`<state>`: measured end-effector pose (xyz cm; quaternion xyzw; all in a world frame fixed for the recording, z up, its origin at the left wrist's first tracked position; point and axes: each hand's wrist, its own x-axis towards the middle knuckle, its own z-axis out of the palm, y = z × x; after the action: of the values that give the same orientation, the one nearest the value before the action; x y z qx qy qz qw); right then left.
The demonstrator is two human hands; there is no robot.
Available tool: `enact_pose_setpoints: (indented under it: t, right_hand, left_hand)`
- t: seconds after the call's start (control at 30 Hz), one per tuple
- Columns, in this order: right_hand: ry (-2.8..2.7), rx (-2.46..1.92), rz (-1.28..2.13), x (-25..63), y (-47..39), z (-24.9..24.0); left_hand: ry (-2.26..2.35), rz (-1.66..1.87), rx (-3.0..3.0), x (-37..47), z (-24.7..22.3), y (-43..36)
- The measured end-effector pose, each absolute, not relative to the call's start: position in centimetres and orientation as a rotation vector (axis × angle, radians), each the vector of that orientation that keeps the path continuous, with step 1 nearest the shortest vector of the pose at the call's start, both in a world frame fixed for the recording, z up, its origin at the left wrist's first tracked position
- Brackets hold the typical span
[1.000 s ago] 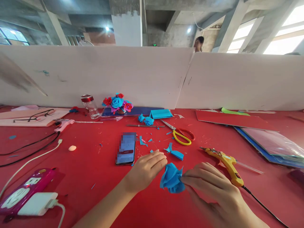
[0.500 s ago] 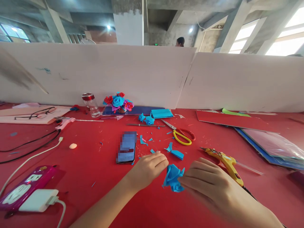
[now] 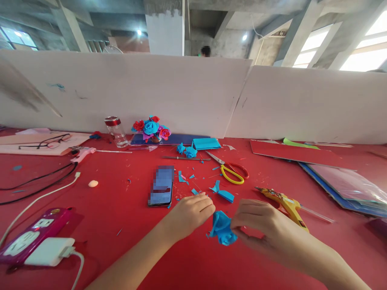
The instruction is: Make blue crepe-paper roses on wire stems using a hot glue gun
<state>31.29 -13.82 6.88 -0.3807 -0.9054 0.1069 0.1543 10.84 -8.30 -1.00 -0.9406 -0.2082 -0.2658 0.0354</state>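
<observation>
Broadly, a red tabletop (image 3: 121, 197) fills the lower view, with a whitish partition (image 3: 145, 88) standing along its far edge. Over the near part, the right hand (image 3: 260, 221) is bent, its thumb and fingertips pinching the right edge of a blue paper rose (image 3: 223, 228). The left hand (image 3: 192, 211) has its fingers drawn together and curved at the rose's left side; its thumb is hidden, so I cannot tell whether it grips. The rose sits between the two hands. A magenta power strip (image 3: 53, 221) lies at the near left, a white charger (image 3: 50, 251) plugged into it. Just beyond the right forearm lies a yellow glue gun (image 3: 286, 203). A smartphone (image 3: 161, 185) rests beyond the left wrist. Farther back are a bouquet of paper flowers (image 3: 151, 128), a red-lidded glass bottle (image 3: 116, 131) and scissors (image 3: 223, 164). Smaller still, a blue paper strip (image 3: 226, 196) and scraps (image 3: 181, 177) lie beyond the fingers.
</observation>
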Motion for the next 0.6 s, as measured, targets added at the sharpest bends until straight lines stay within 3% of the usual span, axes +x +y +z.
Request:
enact_pose_setpoints:
  t: [0.6]
  right_hand:
    - [-2.671, -0.979, 0.512, 29.5, -12.3, 8.1]
  left_hand:
    - [-0.593, -0.754, -2.883, 11.0, -1.4, -8.2]
